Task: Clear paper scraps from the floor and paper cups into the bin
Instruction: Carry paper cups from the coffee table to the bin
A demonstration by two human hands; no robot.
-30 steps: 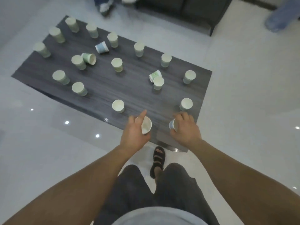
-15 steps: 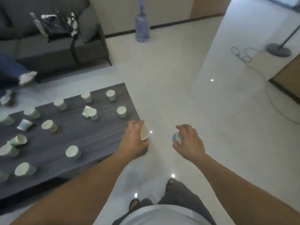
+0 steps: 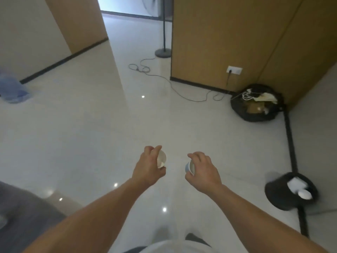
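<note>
Two paper cups are in view, one in each of the two hands, both held out over the pale floor point(image 3: 91, 136) in the lower middle of the frame. The left hand point(image 3: 148, 168) curls its fingers and thumb round a white cup point(image 3: 162, 158), which sticks out past the right edge of that hand. This cup is tipped on its side, its long axis running roughly left to right across the frame and its open mouth turned to the right, toward the other hand, so the white inside shows. The right hand point(image 3: 203, 171) grips a blue-sided cup point(image 3: 189, 167) from above with bent fingers. The cup sits at the left edge of the hand, under the fingertips. It is tilted too, blue outside to the left and white inside against the fingers; where its base points is hidden. The cups are near each other but apart. One black bin point(image 3: 273, 192) stands at the lower right of the frame, well to the right of the right hand, with blurred white things inside. One black bag point(image 3: 242, 112) with cardboard and cables sits at the middle right against a brown wall point(image 3: 218, 33). A cable point(image 3: 164, 77) trails over the floor from a fan stand point(image 3: 163, 52) at the top centre.
</note>
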